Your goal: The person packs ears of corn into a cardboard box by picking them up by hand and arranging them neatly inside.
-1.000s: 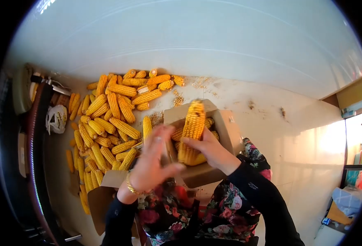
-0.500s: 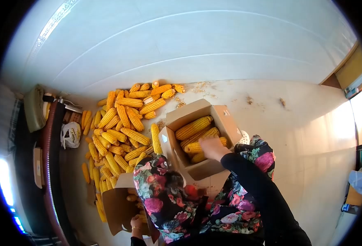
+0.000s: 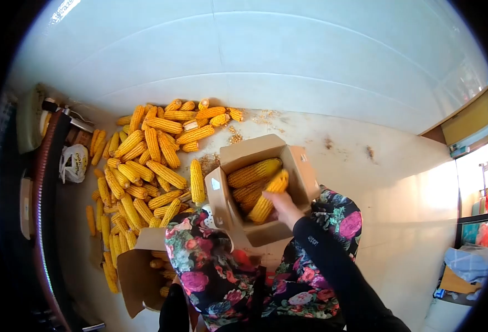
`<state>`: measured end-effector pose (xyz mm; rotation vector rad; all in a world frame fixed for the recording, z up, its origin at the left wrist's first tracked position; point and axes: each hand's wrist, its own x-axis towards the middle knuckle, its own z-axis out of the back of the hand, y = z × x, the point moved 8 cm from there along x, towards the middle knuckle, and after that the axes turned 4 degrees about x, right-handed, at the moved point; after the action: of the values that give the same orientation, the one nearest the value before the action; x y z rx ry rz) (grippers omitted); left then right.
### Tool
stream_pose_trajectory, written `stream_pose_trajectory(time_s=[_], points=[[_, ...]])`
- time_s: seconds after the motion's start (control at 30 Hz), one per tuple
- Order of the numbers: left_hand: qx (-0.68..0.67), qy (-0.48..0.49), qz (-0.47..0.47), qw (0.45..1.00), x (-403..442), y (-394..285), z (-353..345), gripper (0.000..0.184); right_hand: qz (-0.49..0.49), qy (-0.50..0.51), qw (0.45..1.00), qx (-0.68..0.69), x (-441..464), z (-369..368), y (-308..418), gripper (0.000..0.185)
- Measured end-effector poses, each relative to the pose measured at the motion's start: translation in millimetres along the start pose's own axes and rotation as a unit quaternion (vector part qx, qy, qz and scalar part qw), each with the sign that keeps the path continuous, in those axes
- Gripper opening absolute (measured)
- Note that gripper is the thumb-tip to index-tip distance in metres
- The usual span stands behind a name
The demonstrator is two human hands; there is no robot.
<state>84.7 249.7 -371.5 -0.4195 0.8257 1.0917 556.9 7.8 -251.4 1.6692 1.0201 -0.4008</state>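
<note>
My right hand (image 3: pixel 281 206) is wrapped round an ear of corn (image 3: pixel 263 208), lifted and tilted over the open cardboard box (image 3: pixel 253 149) between my knees. Several more yellow ears (image 3: pixel 253 172) lie inside that box. At lower left, a second cardboard box (image 3: pixel 130 280) stands beside my leg, with more corn (image 3: pixel 158 263) in it. My left sleeve (image 3: pixel 174 310) reaches down at this box. My left hand is almost wholly hidden by my knee, and its fingers do not show.
A large heap of corn ears (image 3: pixel 139 188) covers the floor on the left, against the wall. One ear (image 3: pixel 197 181) leans by the middle box. Loose kernels (image 3: pixel 266 117) are scattered near the wall. A white plastic bag (image 3: pixel 73 164) and dark furniture stand further left.
My right hand has raised an ear from inside the box and turned it more upright. The left hand has moved behind my knee. The whole view has shifted slightly.
</note>
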Motion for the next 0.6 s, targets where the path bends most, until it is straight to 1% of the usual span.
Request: stream_pose_trajectory(time_s=[0.03,0.07,0.1,0.13,0.17,0.23,0.27,0.37,0.4,0.47,0.53,0.6], points=[[0.004,0.004,-0.001,1.000,2,-2,-2,0.032,-0.034,-0.053,0.997,-0.048,-2,13,-12,0.041],[0.008,0.011,0.002,1.000,3,-2,-5,0.032,-0.197,-0.137,0.959,-0.151,-22,18,-18,0.036],[0.012,0.016,0.002,1.000,2,-1,-7,0.032,-0.095,-0.099,0.907,-0.398,-13,19,4,0.038],[0.013,0.018,0.004,1.000,2,0,-9,0.033,-0.044,-0.064,0.856,-0.511,-8,13,9,0.039],[0.013,0.020,0.005,1.000,2,1,-11,0.033,0.013,-0.044,0.786,-0.616,-8,6,15,0.040],[0.011,0.018,0.005,1.000,0,2,-11,0.034,0.171,-0.034,0.664,-0.727,-15,-16,28,0.040],[0.014,0.023,0.005,1.000,3,1,-12,0.034,0.171,-0.036,0.664,-0.727,-14,-15,28,0.040],[0.022,0.025,0.005,0.999,6,2,-11,0.036,0.179,0.105,0.590,-0.780,-15,-30,12,0.036],[0.022,0.028,0.005,0.999,7,2,-10,0.036,0.180,0.102,0.590,-0.780,-13,-31,13,0.036],[0.024,0.032,0.008,0.999,7,4,-10,0.037,0.065,0.102,0.519,-0.846,-5,-21,1,0.039],[0.027,0.034,0.010,0.999,8,4,-10,0.038,0.077,0.095,0.528,-0.840,-7,-22,2,0.040],[0.031,0.037,0.010,0.999,9,3,-12,0.039,0.128,0.099,0.557,-0.815,-7,-25,3,0.039]])
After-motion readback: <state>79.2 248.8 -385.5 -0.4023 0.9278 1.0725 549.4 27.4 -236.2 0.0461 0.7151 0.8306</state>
